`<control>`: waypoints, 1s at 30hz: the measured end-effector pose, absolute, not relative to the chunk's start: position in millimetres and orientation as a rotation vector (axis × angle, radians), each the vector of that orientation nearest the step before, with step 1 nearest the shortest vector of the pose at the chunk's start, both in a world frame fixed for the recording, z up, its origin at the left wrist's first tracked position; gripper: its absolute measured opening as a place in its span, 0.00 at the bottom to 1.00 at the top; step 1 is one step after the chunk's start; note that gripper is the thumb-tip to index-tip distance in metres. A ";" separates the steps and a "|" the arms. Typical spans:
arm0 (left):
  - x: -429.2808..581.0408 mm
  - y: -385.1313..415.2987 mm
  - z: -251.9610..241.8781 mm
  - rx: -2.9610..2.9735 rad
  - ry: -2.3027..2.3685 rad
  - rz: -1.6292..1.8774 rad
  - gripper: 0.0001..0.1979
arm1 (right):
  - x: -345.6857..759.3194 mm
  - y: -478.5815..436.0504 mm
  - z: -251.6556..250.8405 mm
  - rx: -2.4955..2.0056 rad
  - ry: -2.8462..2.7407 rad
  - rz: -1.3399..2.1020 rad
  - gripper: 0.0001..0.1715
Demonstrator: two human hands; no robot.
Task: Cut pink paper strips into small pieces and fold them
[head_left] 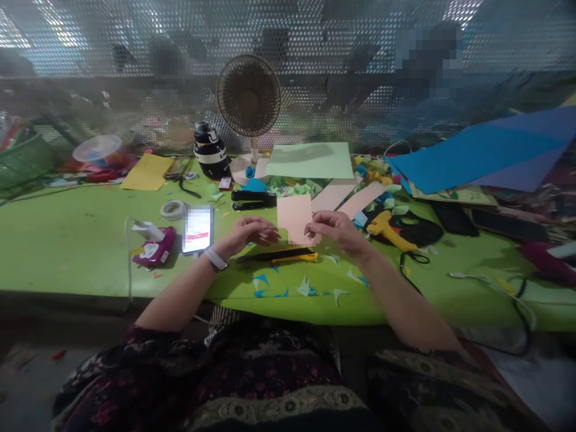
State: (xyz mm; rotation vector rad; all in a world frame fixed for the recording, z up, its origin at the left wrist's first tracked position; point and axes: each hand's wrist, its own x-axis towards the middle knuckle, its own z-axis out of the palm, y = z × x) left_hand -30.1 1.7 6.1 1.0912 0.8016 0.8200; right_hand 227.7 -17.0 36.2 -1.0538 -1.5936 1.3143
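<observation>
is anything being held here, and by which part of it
The right hand is over the square pink paper's right side, but whether it grips cannot be told. The left hand holds nothing visible.

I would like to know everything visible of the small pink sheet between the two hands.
The small pink sheet is pale, plain and roughly square, looking like paper. It appears over the green table, right of the black stapler; whether it lies flat or is raised is unclear. The right hand partly covers its right side, and the left hand is near its left edge; contact cannot be confirmed.
</observation>
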 end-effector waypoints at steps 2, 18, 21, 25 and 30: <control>-27.1 1.1 5.4 1.054 0.777 0.837 0.22 | 225.4 -17.1 33.9 -1.048 -1.604 1.363 0.16; -10.2 -3.7 -1.6 1.196 0.865 0.864 0.24 | 205.2 -16.4 14.5 -1.163 -1.621 1.519 0.15; -13.3 -1.3 -1.9 1.181 0.869 0.893 0.24 | 208.7 -12.8 15.6 -1.167 -1.634 1.508 0.11; -19.2 2.8 -0.7 1.196 0.887 0.921 0.25 | 216.7 -6.0 17.6 -1.138 -1.622 1.514 0.09; -26.1 7.9 2.0 1.162 0.916 1.021 0.24 | 224.5 -3.2 17.2 -1.113 -1.781 1.296 0.09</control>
